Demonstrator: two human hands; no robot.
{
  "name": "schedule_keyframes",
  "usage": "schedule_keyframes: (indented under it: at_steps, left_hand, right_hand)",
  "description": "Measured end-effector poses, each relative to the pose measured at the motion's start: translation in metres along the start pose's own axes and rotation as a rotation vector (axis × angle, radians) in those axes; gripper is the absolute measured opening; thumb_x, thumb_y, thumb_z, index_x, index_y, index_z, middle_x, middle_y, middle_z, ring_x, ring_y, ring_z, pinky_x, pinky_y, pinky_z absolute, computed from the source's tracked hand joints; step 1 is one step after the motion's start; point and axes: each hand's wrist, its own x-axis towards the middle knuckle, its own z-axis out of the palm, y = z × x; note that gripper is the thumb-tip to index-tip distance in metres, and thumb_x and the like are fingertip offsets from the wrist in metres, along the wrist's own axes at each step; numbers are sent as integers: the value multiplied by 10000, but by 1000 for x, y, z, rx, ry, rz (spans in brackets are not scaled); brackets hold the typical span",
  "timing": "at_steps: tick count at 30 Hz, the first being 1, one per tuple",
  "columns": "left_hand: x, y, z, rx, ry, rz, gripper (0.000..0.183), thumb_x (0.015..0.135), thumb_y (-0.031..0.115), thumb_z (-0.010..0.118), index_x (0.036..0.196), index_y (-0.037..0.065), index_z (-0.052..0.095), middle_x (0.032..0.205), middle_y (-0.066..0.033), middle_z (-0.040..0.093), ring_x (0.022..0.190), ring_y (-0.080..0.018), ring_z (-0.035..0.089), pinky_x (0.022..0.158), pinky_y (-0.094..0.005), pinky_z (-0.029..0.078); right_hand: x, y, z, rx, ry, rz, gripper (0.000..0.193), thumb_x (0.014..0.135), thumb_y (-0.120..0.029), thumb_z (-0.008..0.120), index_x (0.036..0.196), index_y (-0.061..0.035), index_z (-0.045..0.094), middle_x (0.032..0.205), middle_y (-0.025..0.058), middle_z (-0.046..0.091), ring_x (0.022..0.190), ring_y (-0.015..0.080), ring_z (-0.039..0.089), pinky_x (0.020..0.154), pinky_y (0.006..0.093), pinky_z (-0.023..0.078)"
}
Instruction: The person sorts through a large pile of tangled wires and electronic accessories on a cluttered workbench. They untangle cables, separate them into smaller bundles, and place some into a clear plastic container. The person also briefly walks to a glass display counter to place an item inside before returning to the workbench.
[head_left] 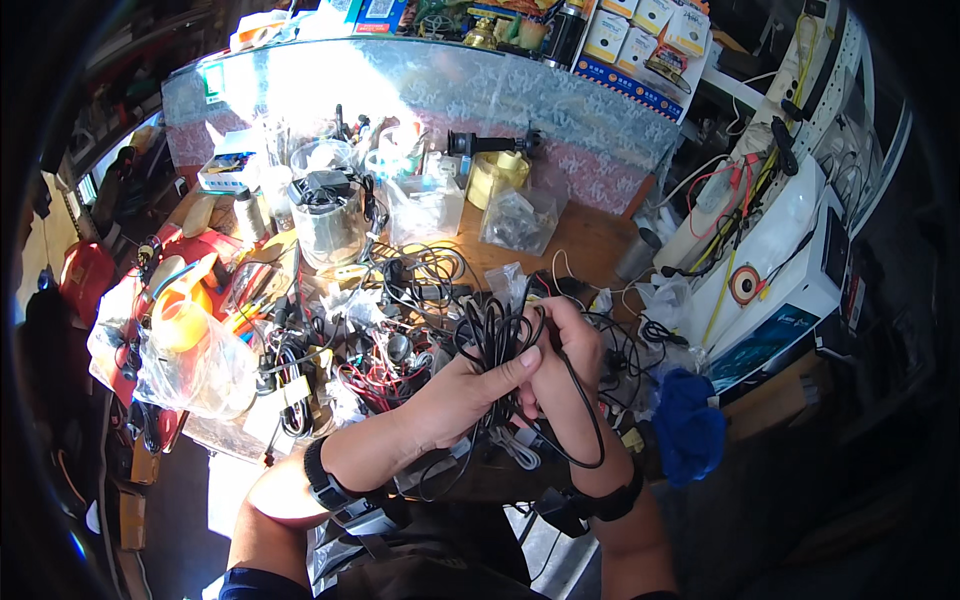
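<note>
A coiled black cable [492, 335] is held up over the near edge of the cluttered table. My left hand [468, 392] is closed around the bundle, its thumb lying across the loops. On the right side of the coil, my right hand [566, 350] has its fingers curled in on the cable. One loose loop of it hangs down past my right wrist. A white coiled cable [515, 447] lies just below my hands. Tangled black cables [420, 270] and red wires [372, 385] spread over the table beyond and to the left.
A clear jar [331, 228] of black parts, clear plastic boxes [424, 210] and a roll of yellowish tape [497, 178] stand toward the back. An orange container [181, 315] sits at left in a plastic bag. A blue cloth [690, 425] and a white box [768, 330] are at right.
</note>
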Motion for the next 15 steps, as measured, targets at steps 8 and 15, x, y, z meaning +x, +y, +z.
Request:
schedule_keyframes:
  at_steps: [8,15]
  left_hand:
    - [-5,11,-20,-14,124,19,276,925,267,518,802,23,556,693,-79,579,631,-196,610,537,-281,495]
    - [-13,19,-36,98,-6,-121,158,861,173,625,860,18,593,713,-56,594,660,-152,594,516,-260,470]
  right_hand:
    - [4,15,-11,53,-255,-66,179,868,-154,601,861,25,598,640,24,566,573,64,524,523,235,414]
    - [25,16,-42,241,-193,179,192,901,-179,524,873,-9,607,621,-26,487,522,6,390,425,144,236]
